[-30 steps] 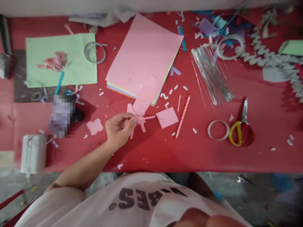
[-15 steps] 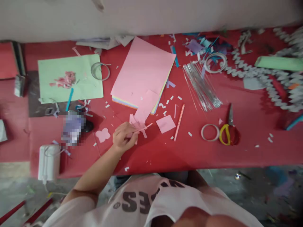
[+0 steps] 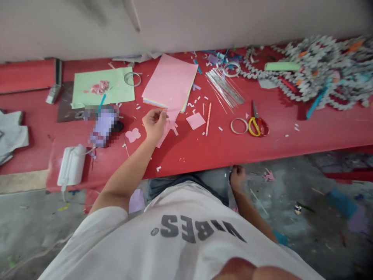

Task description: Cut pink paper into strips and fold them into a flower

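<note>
My left hand [image 3: 154, 123] is closed in a pinch over the red table, at the lower left corner of a stack of coloured sheets [image 3: 171, 83] with pink on top. A pink paper strip [image 3: 163, 137] shows at its fingers, partly hidden. Left of this hand lies a pink petal-shaped cutout [image 3: 133, 135]; to its right are a pink paper square [image 3: 196, 121] and a pink patterned pencil [image 3: 208, 119]. My right hand [image 3: 237, 177] is below the table edge by my thigh, fingers curled; what is inside them, if anything, is hidden.
Scissors [image 3: 257, 126] and a tape roll [image 3: 239, 126] lie to the right, below silver wires [image 3: 224, 88]. Grey folded garlands [image 3: 314, 74] heap at far right. A green sheet [image 3: 78, 87] with pink scraps, a phone [image 3: 103, 127] and a white power adapter [image 3: 71, 165] are left.
The view has shifted, and my right hand has come into sight below the table edge. My left hand has turned; the thin strip earlier pointing right from its fingers no longer shows there.
</note>
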The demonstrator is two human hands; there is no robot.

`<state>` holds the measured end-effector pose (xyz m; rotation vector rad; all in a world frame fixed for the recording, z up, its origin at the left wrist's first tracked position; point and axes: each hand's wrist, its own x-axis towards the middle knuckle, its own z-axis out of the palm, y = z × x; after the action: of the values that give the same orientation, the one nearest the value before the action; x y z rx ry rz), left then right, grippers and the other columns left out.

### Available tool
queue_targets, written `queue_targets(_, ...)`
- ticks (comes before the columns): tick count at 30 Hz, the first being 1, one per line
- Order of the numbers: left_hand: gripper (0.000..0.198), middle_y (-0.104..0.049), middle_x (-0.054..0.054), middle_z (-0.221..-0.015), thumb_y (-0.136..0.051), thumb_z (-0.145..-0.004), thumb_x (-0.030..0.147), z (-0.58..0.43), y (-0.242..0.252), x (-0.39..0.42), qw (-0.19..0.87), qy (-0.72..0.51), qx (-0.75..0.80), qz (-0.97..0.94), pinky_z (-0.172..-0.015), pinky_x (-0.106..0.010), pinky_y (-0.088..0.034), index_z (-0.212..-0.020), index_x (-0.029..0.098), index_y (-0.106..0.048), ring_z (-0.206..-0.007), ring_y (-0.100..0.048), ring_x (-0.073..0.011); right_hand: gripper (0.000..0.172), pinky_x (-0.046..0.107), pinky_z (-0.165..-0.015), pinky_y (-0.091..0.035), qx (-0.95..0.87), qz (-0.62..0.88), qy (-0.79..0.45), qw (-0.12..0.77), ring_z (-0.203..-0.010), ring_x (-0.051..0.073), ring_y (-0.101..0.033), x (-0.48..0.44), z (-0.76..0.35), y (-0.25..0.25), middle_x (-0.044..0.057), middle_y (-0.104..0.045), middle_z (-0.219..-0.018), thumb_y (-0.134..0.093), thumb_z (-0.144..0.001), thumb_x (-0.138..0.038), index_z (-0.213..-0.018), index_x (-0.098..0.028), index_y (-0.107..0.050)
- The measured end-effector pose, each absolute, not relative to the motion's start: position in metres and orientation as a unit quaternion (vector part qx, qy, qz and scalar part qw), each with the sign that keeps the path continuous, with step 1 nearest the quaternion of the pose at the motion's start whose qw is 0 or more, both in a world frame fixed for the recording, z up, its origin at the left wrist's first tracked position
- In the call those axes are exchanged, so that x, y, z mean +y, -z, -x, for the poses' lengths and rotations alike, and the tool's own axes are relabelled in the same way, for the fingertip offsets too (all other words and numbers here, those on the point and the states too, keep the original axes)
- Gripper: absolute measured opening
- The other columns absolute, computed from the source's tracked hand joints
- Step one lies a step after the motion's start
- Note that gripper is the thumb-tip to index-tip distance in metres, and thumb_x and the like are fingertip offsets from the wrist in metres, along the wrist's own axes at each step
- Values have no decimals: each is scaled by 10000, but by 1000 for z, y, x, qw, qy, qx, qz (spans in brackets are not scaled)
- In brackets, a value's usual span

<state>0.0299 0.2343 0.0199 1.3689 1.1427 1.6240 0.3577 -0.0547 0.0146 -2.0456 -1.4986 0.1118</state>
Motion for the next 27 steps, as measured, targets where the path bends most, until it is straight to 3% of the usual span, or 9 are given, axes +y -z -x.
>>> queue_targets(2,326,-777,-23,-722,-907,-947,515,-32,-23,233,376,-628,430,-529,-506,-207,-466,-876,212,-812,-525,-618,-95,255,465,-864,-697,-556,773,-3,306,-1054,296,-776,-71,-380,6,107,-769,-1213,-769,-1092,-540,-1164,-296,-787)
queue_targets(5,386,-775,-34,-728,-934,-940,563,-37,-29,229,414,-620,390,-540,-529,-211,-518,-862,208,-804,-550,-657,-104,431,625,-719,-645,-591,750,11,296,-692,374,-726,-59,-413,6,107,-678,-727,-736,-937,-647,-653,-347,-610)
queue_targets(8,424,-762,-37,-743,-912,-977,595,-44,-29,226,439,-607,338,-569,-553,-236,-577,-857,211,-779,-568,-680,-120,254,732,-1077,-583,-604,748,35,273,-1197,463,-750,-2,-435,-17,203,-782,-1146,-680,-929,-533,-996,-303,-763)
queue_targets(12,439,-758,-34,-772,-891,-992,623,-50,-24,224,476,-580,293,-593,-556,-254,-605,-897,213,-767,-582,-697,-130,360,737,-1172,-476,-639,761,39,99,-1428,492,-575,75,-446,-37,283,-707,-1358,-645,-959,-347,-1234,-139,-751)
queue_targets(16,448,-733,-15,-760,-858,-1017,643,-51,-22,221,473,-556,278,-624,-584,-266,-616,-938,214,-758,-614,-724,-140,295,725,-1248,-392,-672,731,46,112,-1396,453,-597,103,-437,-37,250,-730,-1315,-554,-1040,-284,-1220,-138,-738)
queue_targets(18,460,-774,-38,-830,-860,-1013,654,-52,-25,218,475,-543,256,-644,-675,-313,-669,-937,214,-750,-724,-792,-176,325,662,-1216,-452,-686,707,44,166,-1280,403,-669,114,-419,-41,207,-760,-1237,-502,-1081,-310,-1289,-167,-707)
queue_targets(20,478,-843,-90,-1041,-884,-986,669,-52,-29,214,488,-532,224,-654,-863,-407,-722,-926,216,-741,-955,-859,-237,358,559,-1082,-553,-713,663,7,230,-1116,351,-720,133,-391,-48,169,-775,-1146,-454,-1123,-378,-1348,-197,-667)
queue_targets(23,492,-796,-132,-1444,-926,-934,682,-52,-34,209,520,-509,194,-658,-1138,-531,-667,-899,227,-742,-1335,-803,-323,350,506,-985,-568,-775,557,-6,300,-998,323,-720,172,-337,-59,136,-773,-1050,-473,-1124,-485,-1238,-229,-682)
queue_targets(27,506,-719,-135,-1579,-937,-914,694,-52,-39,202,551,-502,194,-637,-1236,-596,-598,-858,235,-731,-1497,-699,-343,365,499,-940,-542,-825,444,-34,347,-856,291,-702,215,-279,-50,81,-744,-864,-487,-1136,-543,-1022,-252,-675)
